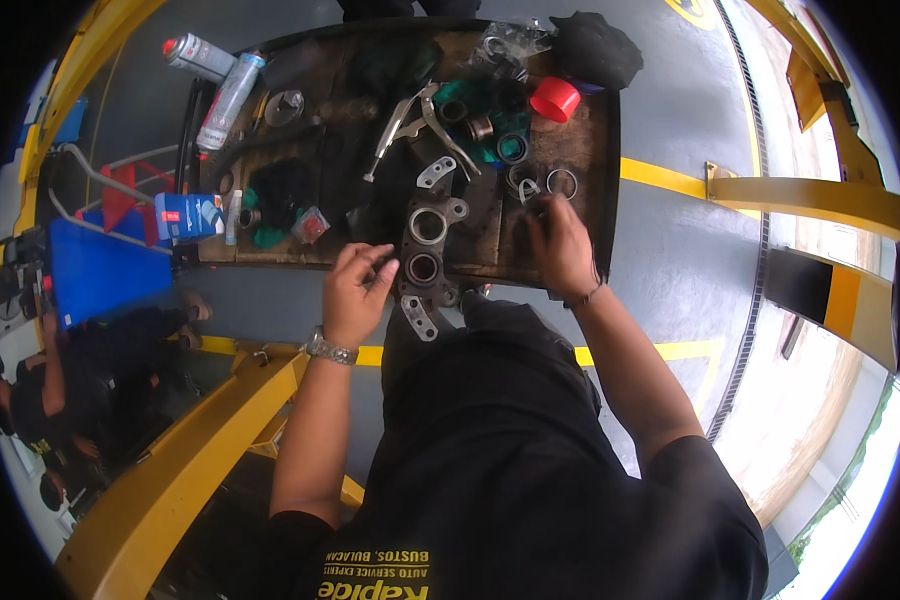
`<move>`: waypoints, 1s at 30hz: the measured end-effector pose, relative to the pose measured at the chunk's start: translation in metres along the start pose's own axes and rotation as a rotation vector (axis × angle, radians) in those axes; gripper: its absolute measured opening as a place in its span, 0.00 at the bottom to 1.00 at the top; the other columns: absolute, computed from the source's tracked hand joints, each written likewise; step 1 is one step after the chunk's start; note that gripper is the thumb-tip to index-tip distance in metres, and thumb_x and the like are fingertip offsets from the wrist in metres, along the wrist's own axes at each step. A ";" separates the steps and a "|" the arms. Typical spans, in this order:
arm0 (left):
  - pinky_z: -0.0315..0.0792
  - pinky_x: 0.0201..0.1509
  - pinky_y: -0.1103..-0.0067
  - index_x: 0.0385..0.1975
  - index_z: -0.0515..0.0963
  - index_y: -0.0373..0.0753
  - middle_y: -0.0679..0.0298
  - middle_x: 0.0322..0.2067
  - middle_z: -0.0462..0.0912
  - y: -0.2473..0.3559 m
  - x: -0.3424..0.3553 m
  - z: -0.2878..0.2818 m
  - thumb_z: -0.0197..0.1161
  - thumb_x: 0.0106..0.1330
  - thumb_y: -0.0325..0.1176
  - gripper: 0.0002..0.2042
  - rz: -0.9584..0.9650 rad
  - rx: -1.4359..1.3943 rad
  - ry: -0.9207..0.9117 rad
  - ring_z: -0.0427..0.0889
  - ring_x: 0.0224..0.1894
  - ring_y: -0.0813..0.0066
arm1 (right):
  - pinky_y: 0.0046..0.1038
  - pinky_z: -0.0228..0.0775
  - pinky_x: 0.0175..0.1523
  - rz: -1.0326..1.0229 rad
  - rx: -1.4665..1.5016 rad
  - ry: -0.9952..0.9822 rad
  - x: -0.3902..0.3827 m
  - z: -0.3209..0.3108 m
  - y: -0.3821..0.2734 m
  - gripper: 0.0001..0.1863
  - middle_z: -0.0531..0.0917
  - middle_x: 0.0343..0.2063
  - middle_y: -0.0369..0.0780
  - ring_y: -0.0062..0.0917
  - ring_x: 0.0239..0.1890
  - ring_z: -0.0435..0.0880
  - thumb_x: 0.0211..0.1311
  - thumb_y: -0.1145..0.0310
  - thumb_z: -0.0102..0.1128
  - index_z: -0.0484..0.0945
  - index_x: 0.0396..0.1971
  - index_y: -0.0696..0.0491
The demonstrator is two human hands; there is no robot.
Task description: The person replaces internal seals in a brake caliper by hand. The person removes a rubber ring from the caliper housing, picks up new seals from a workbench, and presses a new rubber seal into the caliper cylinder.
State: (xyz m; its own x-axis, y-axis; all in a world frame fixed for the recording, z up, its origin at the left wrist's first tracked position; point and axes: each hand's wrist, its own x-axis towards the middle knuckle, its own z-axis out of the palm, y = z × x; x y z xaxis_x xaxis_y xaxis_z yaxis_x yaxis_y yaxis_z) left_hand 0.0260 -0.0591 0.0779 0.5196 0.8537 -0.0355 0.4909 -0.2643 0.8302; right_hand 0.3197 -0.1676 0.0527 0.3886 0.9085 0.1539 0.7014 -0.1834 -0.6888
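Note:
A dark brake caliper (418, 225) with two round bores and silver end brackets lies across the bench's near edge. Just left of its lower bore is my left hand (365, 280), fingers curled toward the thumb; what, if anything, they hold is unclear. My right hand (560, 245) reaches onto the bench's right side, fingers bent down beside small metal rings (562, 183); its fingertips are partly hidden. Silver locking pliers (410, 125) lie above the caliper.
The dark bench (320, 250) holds spray cans (228, 100), a blue box (188, 216), a red cap (555, 98), green cloths and black bags. Yellow metal frames (180, 470) stand on both sides. Other people (45, 390) are at the lower left.

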 end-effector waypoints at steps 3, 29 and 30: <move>0.75 0.40 0.81 0.43 0.85 0.33 0.66 0.33 0.84 0.011 0.001 0.000 0.70 0.69 0.36 0.12 -0.217 -0.213 -0.006 0.79 0.32 0.81 | 0.41 0.77 0.45 -0.238 0.143 -0.179 -0.015 0.000 -0.031 0.12 0.80 0.44 0.47 0.46 0.43 0.83 0.61 0.74 0.65 0.77 0.44 0.57; 0.76 0.38 0.79 0.37 0.86 0.31 0.61 0.32 0.83 0.009 0.024 0.011 0.72 0.63 0.25 0.06 -0.089 -0.120 -0.186 0.83 0.32 0.73 | 0.32 0.76 0.39 0.493 0.647 -0.445 -0.030 0.054 -0.064 0.11 0.84 0.30 0.46 0.31 0.33 0.86 0.63 0.70 0.69 0.80 0.40 0.61; 0.75 0.41 0.80 0.38 0.86 0.31 0.61 0.33 0.82 0.009 0.024 0.010 0.71 0.63 0.24 0.06 -0.113 -0.136 -0.222 0.82 0.35 0.74 | 0.34 0.76 0.39 0.497 0.639 -0.441 -0.029 0.053 -0.064 0.12 0.83 0.31 0.47 0.35 0.33 0.86 0.62 0.70 0.69 0.80 0.39 0.61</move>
State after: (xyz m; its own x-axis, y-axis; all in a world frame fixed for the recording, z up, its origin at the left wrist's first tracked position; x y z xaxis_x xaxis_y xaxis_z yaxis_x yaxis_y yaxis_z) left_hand 0.0501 -0.0456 0.0785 0.6148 0.7512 -0.2403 0.4636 -0.0978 0.8806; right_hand 0.2314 -0.1623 0.0544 0.2022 0.8659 -0.4576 0.0006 -0.4674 -0.8841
